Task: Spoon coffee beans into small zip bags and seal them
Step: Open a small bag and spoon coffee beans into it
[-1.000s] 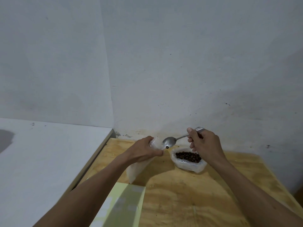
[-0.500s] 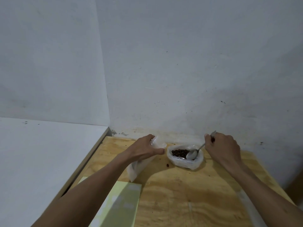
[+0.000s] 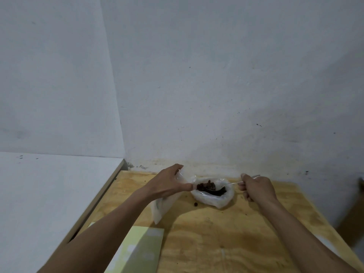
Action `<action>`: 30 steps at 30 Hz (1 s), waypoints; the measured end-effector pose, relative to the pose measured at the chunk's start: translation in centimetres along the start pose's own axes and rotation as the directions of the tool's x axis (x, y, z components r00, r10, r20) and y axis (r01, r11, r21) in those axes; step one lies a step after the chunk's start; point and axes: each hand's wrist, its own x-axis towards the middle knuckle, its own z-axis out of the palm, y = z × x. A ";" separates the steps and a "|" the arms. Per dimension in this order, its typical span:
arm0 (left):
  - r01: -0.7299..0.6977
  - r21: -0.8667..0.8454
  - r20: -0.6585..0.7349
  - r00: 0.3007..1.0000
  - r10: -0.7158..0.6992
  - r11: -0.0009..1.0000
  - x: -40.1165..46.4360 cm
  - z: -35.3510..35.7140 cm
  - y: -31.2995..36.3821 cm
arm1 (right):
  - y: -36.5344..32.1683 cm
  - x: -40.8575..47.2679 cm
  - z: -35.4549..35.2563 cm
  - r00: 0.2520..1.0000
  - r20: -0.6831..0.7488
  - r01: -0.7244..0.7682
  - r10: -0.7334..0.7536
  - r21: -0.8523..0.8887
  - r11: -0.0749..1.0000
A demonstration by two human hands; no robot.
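both forearms are bare up to the frame's edge. the left hand [image 3: 167, 186] and right hand [image 3: 257, 189] wear nothing.

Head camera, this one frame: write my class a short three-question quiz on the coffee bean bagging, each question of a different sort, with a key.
1. True or false: the spoon is loaded with beans and sits over the open bag of coffee beans.
2. Multiple choice: what does the left hand hold? A) the spoon B) the small zip bag C) nothing
3. Short answer: where does the stray coffee bean lie?

Key
1. True; the right hand grips its handle.
2. B
3. On the plywood table, in front of the open bag, between it and the zip bag.
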 end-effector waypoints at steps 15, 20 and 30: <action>0.042 -0.085 -0.005 0.999 -0.043 0.995 -0.7 -1.5 0.1 | -6.5 -3.3 1.3 0.945 0.083 0.315 -0.315 0.024 0.949; 0.082 -0.096 -0.018 0.996 -0.084 0.992 -0.9 -1.7 -0.6 | -6.4 -4.3 2.3 0.895 0.107 0.434 -0.432 0.004 0.901; 0.086 -0.077 -0.023 0.996 -0.088 0.993 -1.2 -2.1 -0.7 | -6.1 -2.7 -0.2 0.876 0.024 0.476 -0.482 -0.203 0.855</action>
